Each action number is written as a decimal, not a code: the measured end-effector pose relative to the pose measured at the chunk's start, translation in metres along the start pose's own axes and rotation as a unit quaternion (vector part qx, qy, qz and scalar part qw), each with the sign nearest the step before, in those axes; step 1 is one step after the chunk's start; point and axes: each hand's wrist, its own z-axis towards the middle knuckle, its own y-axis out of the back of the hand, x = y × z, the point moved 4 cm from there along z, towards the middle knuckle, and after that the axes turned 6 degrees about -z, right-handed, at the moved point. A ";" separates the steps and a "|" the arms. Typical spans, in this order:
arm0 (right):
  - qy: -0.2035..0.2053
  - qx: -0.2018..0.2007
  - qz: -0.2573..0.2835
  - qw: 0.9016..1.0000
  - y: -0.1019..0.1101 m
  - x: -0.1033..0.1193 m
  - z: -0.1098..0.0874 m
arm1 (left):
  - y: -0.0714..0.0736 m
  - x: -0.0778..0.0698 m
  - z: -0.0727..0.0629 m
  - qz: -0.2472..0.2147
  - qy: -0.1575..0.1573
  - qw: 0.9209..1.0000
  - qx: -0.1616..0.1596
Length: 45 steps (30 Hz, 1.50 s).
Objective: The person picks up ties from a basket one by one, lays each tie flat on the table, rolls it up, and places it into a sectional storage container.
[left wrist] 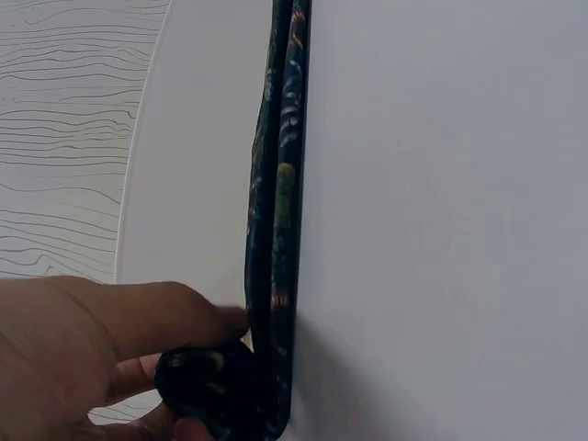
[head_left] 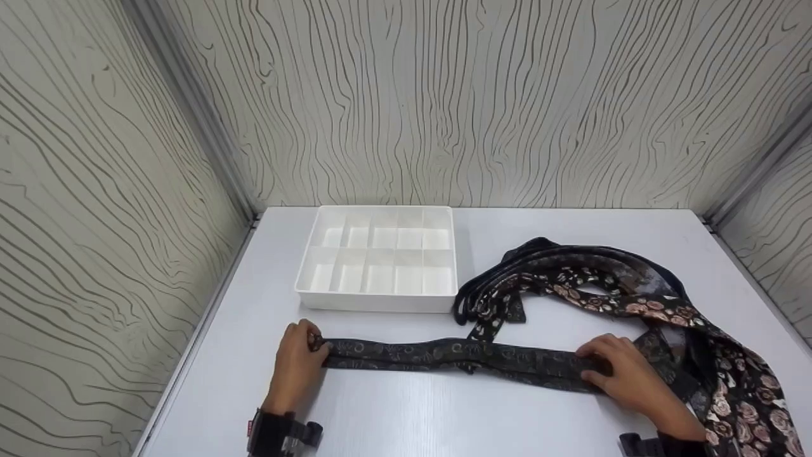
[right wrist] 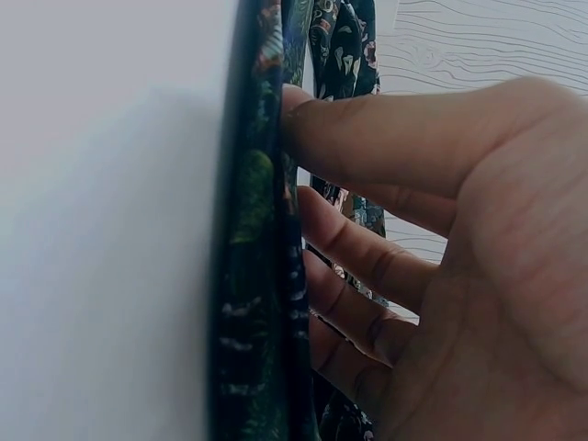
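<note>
A dark necktie (head_left: 406, 355) with small printed figures stretches sideways across the white table, two layers lying lengthwise. At its left end, my left hand (head_left: 298, 358) grips a rolled bit of the cloth. The left wrist view shows that dark roll (left wrist: 216, 381) between the thumb and fingers. Towards the other end, my right hand (head_left: 625, 371) holds the necktie with bent fingers and thumb at its edges. In the right wrist view the right thumb (right wrist: 367, 133) and fingertips meet the edge of the cloth.
Behind the necktie stands a white box (head_left: 377, 301) divided into several compartments, with nothing in them. A heap of dark floral neckties (head_left: 653, 308) curves over the table's right side and runs towards the near right corner. Patterned panels (head_left: 444, 101) enclose the back and sides.
</note>
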 end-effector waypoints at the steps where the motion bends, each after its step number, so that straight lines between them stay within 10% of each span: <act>1: 0.000 0.000 -0.001 1.000 0.000 0.000 0.000 | -0.001 0.000 -0.001 0.000 -0.002 1.000 0.001; 17: 0.014 -0.029 -0.001 0.999 -0.001 0.001 -0.001 | -0.005 -0.004 0.000 0.030 0.002 0.999 -0.014; 28: 0.030 0.027 -0.037 0.998 0.005 0.014 0.007 | -0.024 -0.022 0.001 0.022 -0.079 0.997 0.004; 45: 0.259 -0.007 0.006 0.966 -0.028 0.174 0.045 | -0.013 -0.019 0.000 0.008 -0.086 0.987 0.136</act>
